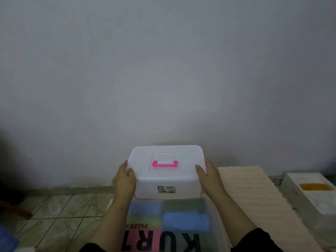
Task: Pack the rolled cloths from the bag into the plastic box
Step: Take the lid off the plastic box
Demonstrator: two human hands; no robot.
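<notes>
I hold a translucent white plastic box with a pink handle on its closed lid, lifted in front of the wall. My left hand grips its left side and my right hand grips its right side. Below the box lies a clear bag with pink and black lettering. Rolled cloths show through it: a blue one, a lighter blue one and a grey-green one.
A pale ribbed mat lies to the right on the floor. A white carton with a yellow patch sits at far right. Patterned floor tiles spread to the left, and a plain wall stands close ahead.
</notes>
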